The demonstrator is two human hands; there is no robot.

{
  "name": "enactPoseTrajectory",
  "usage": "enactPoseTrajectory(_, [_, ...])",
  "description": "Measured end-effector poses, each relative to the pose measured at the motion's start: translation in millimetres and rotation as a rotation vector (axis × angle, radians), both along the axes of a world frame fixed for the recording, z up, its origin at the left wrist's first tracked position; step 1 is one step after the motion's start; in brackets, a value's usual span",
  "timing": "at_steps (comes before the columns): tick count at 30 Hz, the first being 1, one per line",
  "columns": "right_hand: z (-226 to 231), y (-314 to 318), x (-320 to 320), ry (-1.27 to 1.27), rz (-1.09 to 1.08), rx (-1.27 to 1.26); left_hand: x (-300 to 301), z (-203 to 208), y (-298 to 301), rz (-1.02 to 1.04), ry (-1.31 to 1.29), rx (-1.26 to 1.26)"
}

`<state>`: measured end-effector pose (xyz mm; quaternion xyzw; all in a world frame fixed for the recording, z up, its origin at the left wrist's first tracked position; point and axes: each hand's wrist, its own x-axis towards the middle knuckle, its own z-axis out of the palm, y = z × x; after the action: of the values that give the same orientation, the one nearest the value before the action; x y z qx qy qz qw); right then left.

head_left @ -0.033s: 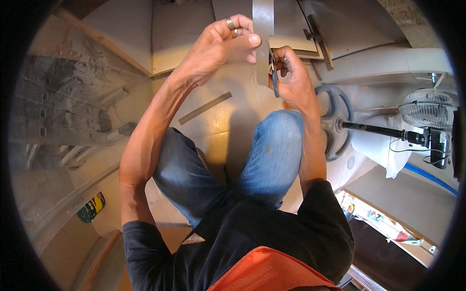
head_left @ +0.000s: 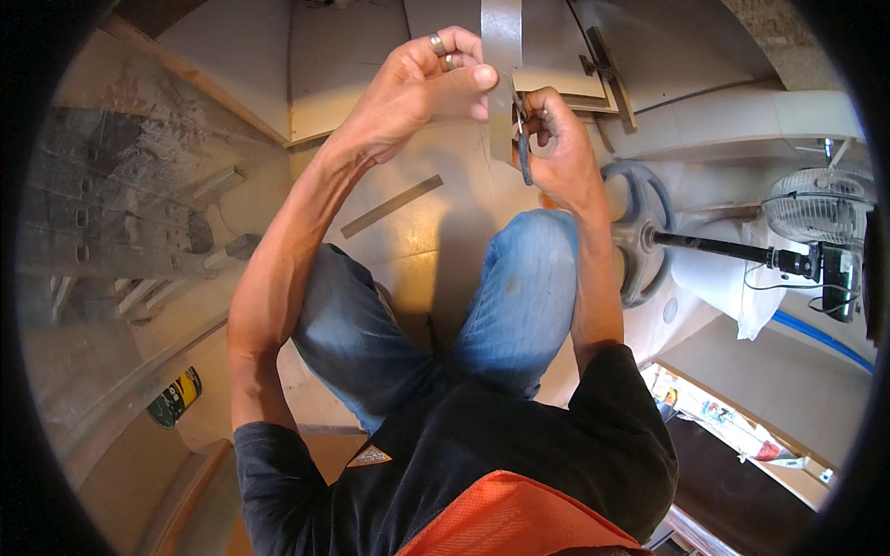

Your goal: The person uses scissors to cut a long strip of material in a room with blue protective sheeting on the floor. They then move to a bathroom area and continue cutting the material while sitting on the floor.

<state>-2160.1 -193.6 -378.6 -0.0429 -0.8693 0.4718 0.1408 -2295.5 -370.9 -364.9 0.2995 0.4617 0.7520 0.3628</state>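
In front of me, a long grey-beige strip [head_left: 502, 42] of thin, flat sheet stands nearly upright, its top running out of the picture. My left hand [head_left: 422, 88], with rings on its fingers, pinches the strip's left edge between thumb and fingers. My right hand [head_left: 564, 157] is closed around dark-handled scissors [head_left: 526, 159], beside the strip's right edge. The blades point up along the strip; whether they touch it I cannot tell. A shorter strip [head_left: 392, 206] of similar colour lies on the floor, left of my knees.
To the right is a pedestal fan [head_left: 816, 206] lying over, its pole and round base [head_left: 640, 236] near my right forearm. Behind it are a white bucket [head_left: 709, 269] and a blue hose [head_left: 820, 341]. A dusty ladder-like frame [head_left: 102, 208] fills the left side. Boards [head_left: 199, 79] lean at the back.
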Motion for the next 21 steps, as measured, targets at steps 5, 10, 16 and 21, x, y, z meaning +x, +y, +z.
enactPoseTrajectory(5, [1.2, 1.6, -4.9, 0.029, -0.07, 0.09, -7.9, -0.7, 2.7, 0.008, 0.037, 0.007])
enactPoseTrajectory(10, [-5.7, 8.7, -6.5, -0.061, -0.001, -0.168, -7.1, -3.5, 4.4, 0.012, 0.104, -0.038])
enactPoseTrajectory(16, [-1.9, 13.2, -4.2, -0.144, 0.051, -0.409, -11.6, -2.1, 1.7, 0.053, 0.136, -0.064])
enactPoseTrajectory(21, [5.7, -1.3, -12.7, 0.211, -0.019, -0.476, -9.7, -0.3, 1.5, -0.014, 0.038, -0.003])
